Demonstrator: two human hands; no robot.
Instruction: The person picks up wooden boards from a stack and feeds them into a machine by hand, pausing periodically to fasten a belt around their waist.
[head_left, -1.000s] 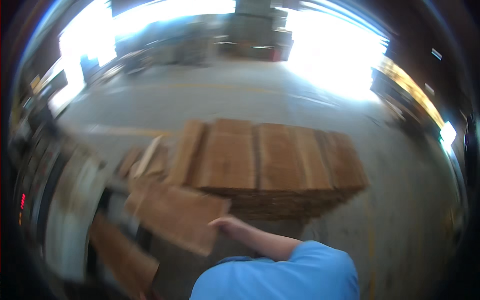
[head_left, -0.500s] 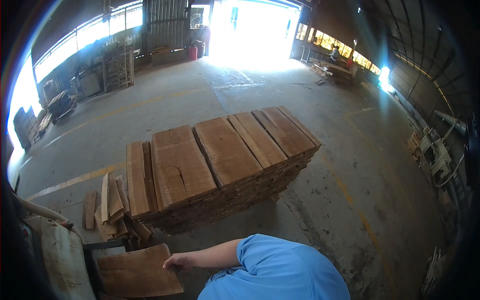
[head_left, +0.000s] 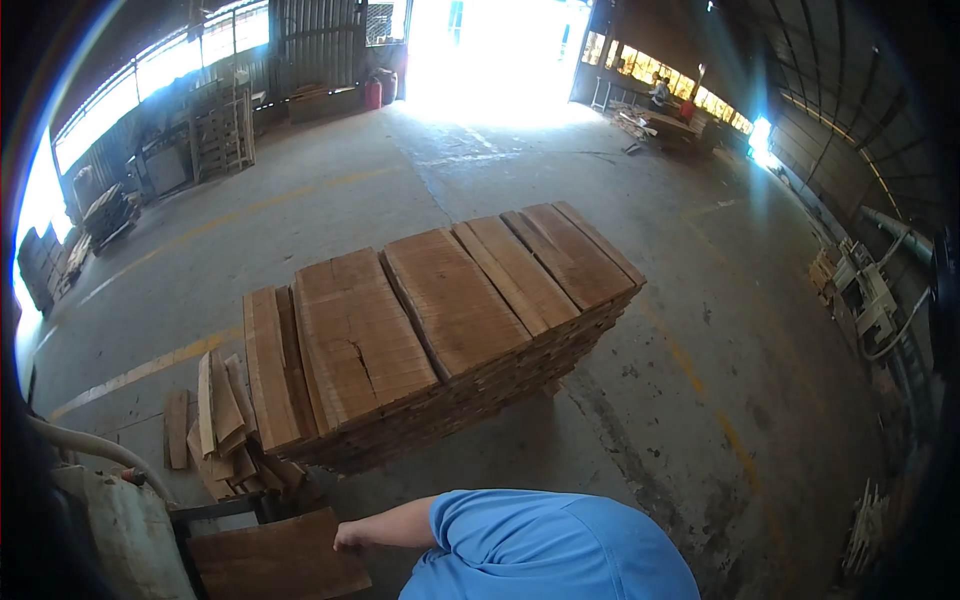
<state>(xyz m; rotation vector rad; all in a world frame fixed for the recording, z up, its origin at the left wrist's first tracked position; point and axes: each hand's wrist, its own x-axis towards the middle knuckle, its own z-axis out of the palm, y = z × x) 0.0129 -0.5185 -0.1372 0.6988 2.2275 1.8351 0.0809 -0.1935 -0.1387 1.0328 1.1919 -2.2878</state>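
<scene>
Brown board (head_left: 275,555), left of right hand (head_left: 350,536) curled on its edge, left hand unseen

No words, labels, brands or numbers can be read. The only signs are painted lines on the floor (head_left: 700,350): a yellow line (head_left: 345,181) beyond the stack of boards (head_left: 460,300), a part-yellow, part-white line (head_left: 150,368) to the left of the stack, and a worn yellow line (head_left: 738,447) to its right.
</scene>
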